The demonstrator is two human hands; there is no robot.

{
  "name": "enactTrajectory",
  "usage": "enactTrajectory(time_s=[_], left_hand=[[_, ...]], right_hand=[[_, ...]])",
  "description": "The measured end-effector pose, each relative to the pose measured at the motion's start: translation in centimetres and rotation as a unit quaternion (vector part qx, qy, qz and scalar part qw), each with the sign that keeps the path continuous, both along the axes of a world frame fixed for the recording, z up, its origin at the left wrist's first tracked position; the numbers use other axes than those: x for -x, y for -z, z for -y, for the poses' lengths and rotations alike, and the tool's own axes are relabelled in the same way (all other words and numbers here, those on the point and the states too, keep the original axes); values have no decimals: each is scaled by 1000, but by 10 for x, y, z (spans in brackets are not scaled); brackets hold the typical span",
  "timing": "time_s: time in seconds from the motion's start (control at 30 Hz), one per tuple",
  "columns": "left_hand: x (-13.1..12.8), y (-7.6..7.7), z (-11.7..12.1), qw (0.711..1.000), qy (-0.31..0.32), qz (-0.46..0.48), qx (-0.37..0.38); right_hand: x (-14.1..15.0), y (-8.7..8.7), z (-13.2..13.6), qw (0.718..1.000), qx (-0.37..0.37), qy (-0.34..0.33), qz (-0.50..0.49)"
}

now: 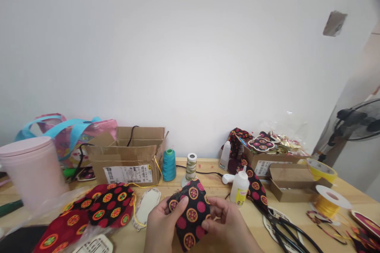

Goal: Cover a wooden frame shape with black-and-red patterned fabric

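A piece of black fabric (pixel 192 215) with pink dots and orange-ringed flower circles is held up in front of me, over the table's near edge. My left hand (pixel 166 221) grips its left side, thumb lying across the front. On the right edge, my right hand (pixel 222 219) pinches the fabric between thumb and fingers. What lies behind the cloth is hidden. Just left of it rests a pale oval wooden frame (pixel 147 207). A white glue bottle (pixel 240 187) with a yellow label stands beyond my right hand.
Black-handled scissors (pixel 285 227) lie at right, near a yellow cord spool (pixel 328 201) and a small cardboard box (pixel 292 189). Patterned fabric pieces (pixel 111 207) are at left, before an open carton (pixel 127 166). A teal thread cone (pixel 169 166) and pink bin (pixel 34 174) stand behind.
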State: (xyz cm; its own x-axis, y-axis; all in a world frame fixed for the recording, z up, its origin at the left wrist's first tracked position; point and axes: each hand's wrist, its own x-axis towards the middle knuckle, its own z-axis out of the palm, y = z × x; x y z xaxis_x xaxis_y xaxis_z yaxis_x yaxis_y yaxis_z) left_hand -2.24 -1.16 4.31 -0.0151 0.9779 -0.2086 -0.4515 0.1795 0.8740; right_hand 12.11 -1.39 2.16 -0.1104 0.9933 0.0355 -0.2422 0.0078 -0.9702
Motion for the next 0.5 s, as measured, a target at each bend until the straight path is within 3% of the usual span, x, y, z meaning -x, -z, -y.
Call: enactTrajectory(time_s=[0.07, 0.27, 0.5], left_hand=[[1, 0, -1, 1000, 3, 19, 11], [0, -2, -1, 999, 20, 39, 9], [2, 4, -3, 999, 37, -6, -8]], right_hand=[[2, 1, 1, 999, -2, -30, -29], [-1, -3, 3, 1000, -11, 5, -11], [-6, -7, 5, 1000, -21, -18, -14]])
